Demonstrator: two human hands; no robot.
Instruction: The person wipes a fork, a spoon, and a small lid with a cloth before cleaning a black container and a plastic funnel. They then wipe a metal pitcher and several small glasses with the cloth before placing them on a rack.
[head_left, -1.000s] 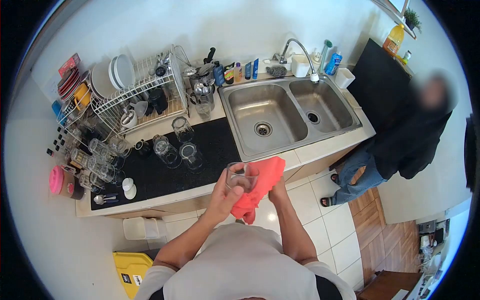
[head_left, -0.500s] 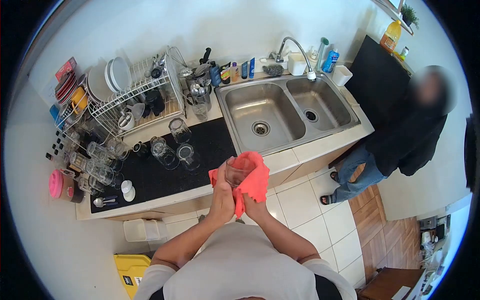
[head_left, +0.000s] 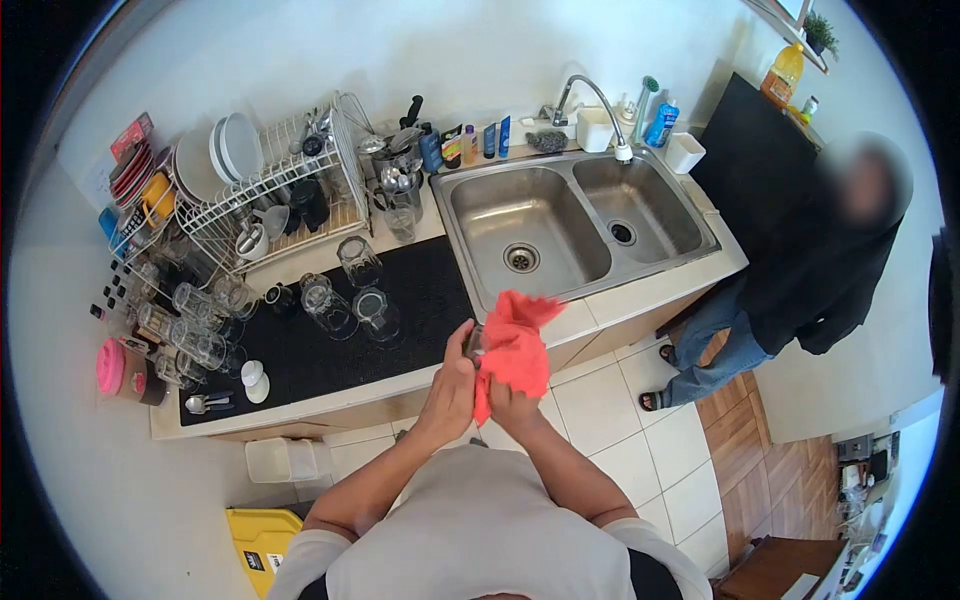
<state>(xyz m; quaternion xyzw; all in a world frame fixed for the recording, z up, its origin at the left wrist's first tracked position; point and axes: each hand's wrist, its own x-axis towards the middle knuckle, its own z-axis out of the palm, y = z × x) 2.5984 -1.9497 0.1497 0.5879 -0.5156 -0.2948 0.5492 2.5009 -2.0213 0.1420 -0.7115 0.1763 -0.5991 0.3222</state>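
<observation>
In front of my chest, my left hand (head_left: 450, 397) is closed around a clear drinking glass (head_left: 474, 344), of which only a small part shows. A coral-red cloth (head_left: 517, 345) covers the glass's right side, one corner sticking up and to the right. My right hand (head_left: 512, 405) grips this cloth from below, its fingers partly hidden in the folds. Both hands are just off the counter's front edge. Closest to them on the black drying mat (head_left: 425, 290) stand several clear glass mugs, one of them a mug (head_left: 376, 312) near the mat's right end.
A double steel sink (head_left: 525, 225) lies ahead to the right. At the left, a white dish rack (head_left: 280, 185) holds plates and utensils, with more glasses (head_left: 200, 340) beside it. A person in black (head_left: 815, 260) stands at the right. A yellow bin (head_left: 262, 540) is at lower left.
The glass has tilted, so its open mouth no longer faces up at me. The cloth has shifted right, with a corner flaring out. The standing person has moved slightly.
</observation>
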